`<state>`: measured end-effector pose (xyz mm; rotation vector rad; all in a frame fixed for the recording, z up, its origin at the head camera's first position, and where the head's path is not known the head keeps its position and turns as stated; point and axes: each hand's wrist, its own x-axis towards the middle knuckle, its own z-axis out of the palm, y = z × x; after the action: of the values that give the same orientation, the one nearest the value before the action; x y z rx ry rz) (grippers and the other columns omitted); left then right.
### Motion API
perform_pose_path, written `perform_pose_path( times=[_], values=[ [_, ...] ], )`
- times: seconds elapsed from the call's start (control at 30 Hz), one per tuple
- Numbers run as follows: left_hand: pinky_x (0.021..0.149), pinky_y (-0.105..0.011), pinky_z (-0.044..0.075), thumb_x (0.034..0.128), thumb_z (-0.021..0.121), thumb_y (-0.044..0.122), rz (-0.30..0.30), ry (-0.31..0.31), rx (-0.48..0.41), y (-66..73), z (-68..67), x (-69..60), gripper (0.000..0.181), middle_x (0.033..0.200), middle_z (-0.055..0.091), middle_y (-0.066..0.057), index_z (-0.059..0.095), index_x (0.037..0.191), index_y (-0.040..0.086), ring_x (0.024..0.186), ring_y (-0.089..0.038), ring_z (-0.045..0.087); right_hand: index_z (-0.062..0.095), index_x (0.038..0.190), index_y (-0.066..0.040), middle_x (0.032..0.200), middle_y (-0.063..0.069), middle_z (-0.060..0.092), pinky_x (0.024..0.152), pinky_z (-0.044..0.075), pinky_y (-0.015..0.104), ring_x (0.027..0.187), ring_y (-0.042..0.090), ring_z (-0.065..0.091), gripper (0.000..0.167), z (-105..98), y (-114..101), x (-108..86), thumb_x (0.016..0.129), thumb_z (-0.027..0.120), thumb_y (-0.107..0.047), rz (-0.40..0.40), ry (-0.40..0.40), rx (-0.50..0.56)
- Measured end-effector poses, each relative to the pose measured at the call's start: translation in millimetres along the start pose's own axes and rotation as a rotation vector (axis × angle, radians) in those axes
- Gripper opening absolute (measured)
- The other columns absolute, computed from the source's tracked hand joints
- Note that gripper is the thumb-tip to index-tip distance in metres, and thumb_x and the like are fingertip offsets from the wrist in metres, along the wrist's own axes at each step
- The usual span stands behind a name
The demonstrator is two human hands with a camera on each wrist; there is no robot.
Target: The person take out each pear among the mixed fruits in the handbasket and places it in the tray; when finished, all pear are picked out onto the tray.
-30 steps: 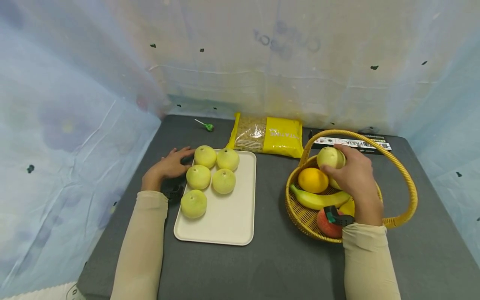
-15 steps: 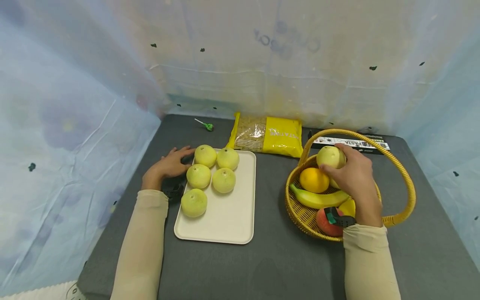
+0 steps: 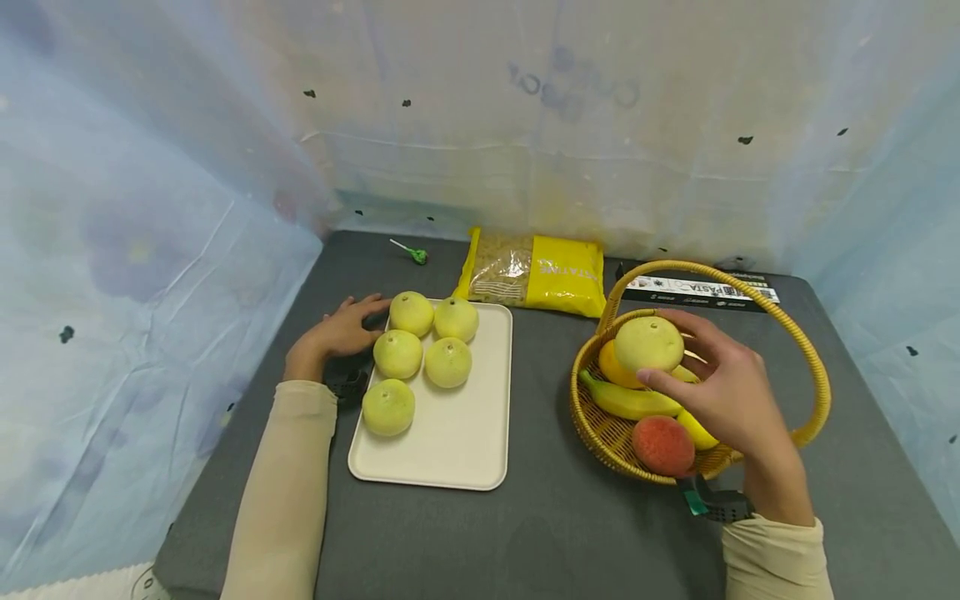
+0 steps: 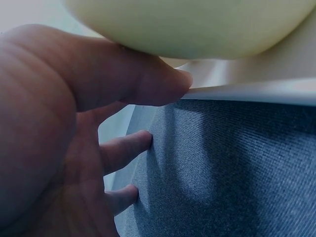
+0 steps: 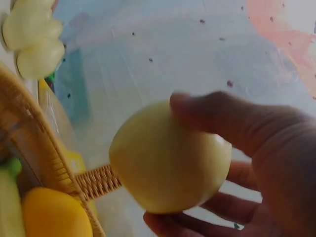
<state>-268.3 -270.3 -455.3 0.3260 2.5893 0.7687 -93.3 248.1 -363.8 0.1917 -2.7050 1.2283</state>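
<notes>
My right hand (image 3: 723, 383) grips a round pale yellow-green fruit (image 3: 649, 343) above the wicker basket (image 3: 592, 433), thumb on one side and fingers on the other. Below it in the basket lie an orange (image 3: 611, 367), a banana (image 3: 630, 402), a red peach-like fruit (image 3: 663, 446) and a yellow fruit (image 3: 697, 427), partly covered by the hand. At the left, my left hand (image 3: 341, 329) rests against the edge of a cream tray (image 3: 457, 442). Its thumb (image 4: 163, 81) touches the rim under a fruit, and other fingertips touch the table. Several similar pale fruits (image 3: 448, 362) sit on the tray's left side.
A yellow pasta bag (image 3: 562, 275) lies at the back of the grey table (image 3: 540, 517). Beside it, a green lollipop (image 3: 416, 254) is to the left and a black pasta box (image 3: 697, 292) stands behind the basket. The basket's tall handle (image 3: 813, 358) arches over its right side.
My right hand has drawn the pale fruit up and nearer to me, uncovering more of the peach-like fruit and covering part of the orange. The left hand stays put.
</notes>
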Motion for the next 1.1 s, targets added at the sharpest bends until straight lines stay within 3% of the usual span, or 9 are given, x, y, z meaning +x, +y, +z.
perform_pose_path(
  times=[0.13,0.23,0.5,0.73,0.9,1.1],
  values=[
    [0.120,-0.089,-0.009,0.1118,0.061,0.028,-0.002,-0.001,-0.002,0.0,-0.2,-0.3,0.070,0.184,0.011,-0.021,0.033,0.174,0.016,0.167,-0.056,-0.008,0.062,0.155,-0.024,0.146,0.003,0.066,0.099,0.057,0.014,0.126,0.001,0.070,0.080,7,-2,-8.8,0.085,0.094,-0.003,-0.114,-0.044,0.130],
    [0.120,-0.089,-0.008,0.1114,0.060,0.027,-0.007,0.001,0.001,0.0,-1.6,-0.6,0.070,0.184,0.011,-0.021,0.033,0.174,0.015,0.167,-0.056,-0.007,0.063,0.154,-0.021,0.144,0.001,0.067,0.100,0.059,0.018,0.124,0.005,0.070,0.083,16,-3,-10.9,0.082,0.095,0.003,-0.166,-0.087,0.194],
    [0.120,-0.089,-0.009,0.1111,0.060,0.026,-0.007,0.002,-0.001,0.1,-0.1,-0.8,0.070,0.184,0.011,-0.021,0.033,0.174,0.015,0.167,-0.057,-0.007,0.063,0.152,-0.015,0.147,0.003,0.068,0.107,0.058,0.023,0.127,0.012,0.070,0.079,46,-11,-11.5,0.082,0.095,0.002,-0.212,-0.210,0.325],
    [0.120,-0.089,-0.009,0.1116,0.060,0.026,0.003,0.000,0.007,-0.2,1.1,1.1,0.069,0.184,0.011,-0.020,0.033,0.174,0.015,0.167,-0.056,-0.008,0.063,0.153,-0.017,0.148,0.003,0.067,0.106,0.058,0.023,0.124,0.013,0.070,0.077,71,-24,-11.4,0.085,0.096,-0.009,-0.250,-0.263,0.282],
    [0.120,-0.089,-0.009,0.1117,0.060,0.026,0.002,-0.004,0.007,-0.9,1.0,1.1,0.069,0.184,0.011,-0.020,0.033,0.174,0.015,0.167,-0.056,-0.008,0.063,0.152,-0.012,0.144,0.001,0.069,0.104,0.062,0.030,0.120,0.017,0.071,0.076,93,-35,-7.2,0.085,0.098,-0.016,-0.298,-0.305,0.277],
    [0.120,-0.089,-0.010,0.1116,0.060,0.025,0.003,-0.005,0.008,-1.5,1.0,2.1,0.069,0.184,0.011,-0.020,0.033,0.174,0.014,0.167,-0.056,-0.009,0.061,0.154,-0.016,0.148,0.002,0.067,0.107,0.061,0.033,0.128,0.020,0.069,0.076,121,-45,-0.1,0.087,0.096,-0.018,-0.305,-0.369,0.343]
  ],
)
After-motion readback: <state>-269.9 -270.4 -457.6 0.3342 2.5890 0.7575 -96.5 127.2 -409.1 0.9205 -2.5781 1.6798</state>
